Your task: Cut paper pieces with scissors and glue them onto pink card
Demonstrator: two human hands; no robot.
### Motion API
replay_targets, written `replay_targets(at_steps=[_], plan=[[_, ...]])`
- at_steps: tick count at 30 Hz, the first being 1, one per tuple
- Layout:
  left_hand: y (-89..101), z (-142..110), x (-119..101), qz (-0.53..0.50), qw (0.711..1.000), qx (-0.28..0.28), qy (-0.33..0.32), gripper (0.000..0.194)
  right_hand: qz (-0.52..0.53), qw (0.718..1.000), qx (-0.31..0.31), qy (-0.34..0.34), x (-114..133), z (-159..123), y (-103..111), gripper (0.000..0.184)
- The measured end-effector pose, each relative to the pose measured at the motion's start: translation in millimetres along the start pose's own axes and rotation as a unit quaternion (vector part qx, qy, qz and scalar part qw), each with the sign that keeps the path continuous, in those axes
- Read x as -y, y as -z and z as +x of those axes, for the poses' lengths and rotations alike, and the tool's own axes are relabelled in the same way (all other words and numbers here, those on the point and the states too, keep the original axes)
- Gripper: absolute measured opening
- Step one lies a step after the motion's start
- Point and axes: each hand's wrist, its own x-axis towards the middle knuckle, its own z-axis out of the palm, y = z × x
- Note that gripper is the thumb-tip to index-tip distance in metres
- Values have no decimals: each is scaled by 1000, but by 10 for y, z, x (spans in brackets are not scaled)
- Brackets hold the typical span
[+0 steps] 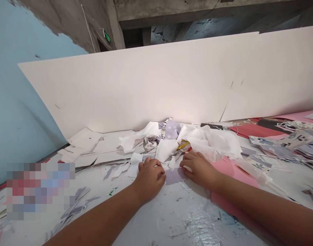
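A flat lavender piece of paper or cloth lies on the white tabletop between my two hands. My left hand has its fingers curled down over the piece's left end. At the opposite end, my right hand pinches the edge, its thumb and fingertips close together. Just beyond my fingers is a heap of crumpled white tissue. A lavender flower-patterned bundle with a printed ruffle rests in that heap. Something thin and yellow pokes out near my right fingertips. My fingertips are partly hidden.
A tall white board stands behind the heap. Pink sheets lie under my right forearm, near a clear glue-like bottle. Patterned scraps and red sheets are on the right. Cardboard pieces lie left.
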Motion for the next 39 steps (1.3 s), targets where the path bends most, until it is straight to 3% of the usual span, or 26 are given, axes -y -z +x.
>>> replay_targets(at_steps=[15,27,39], plan=[[7,-16,-29,0,1000,-21,-9,21,-6,1000,7,-21,67,-48,-14,17],[-13,2,21,-60,998,6,19,27,12,999,14,-27,87,-51,-41,16],[-13,-17,24,-46,998,2,-44,23,49,999,12,10,120,-63,-49,16]])
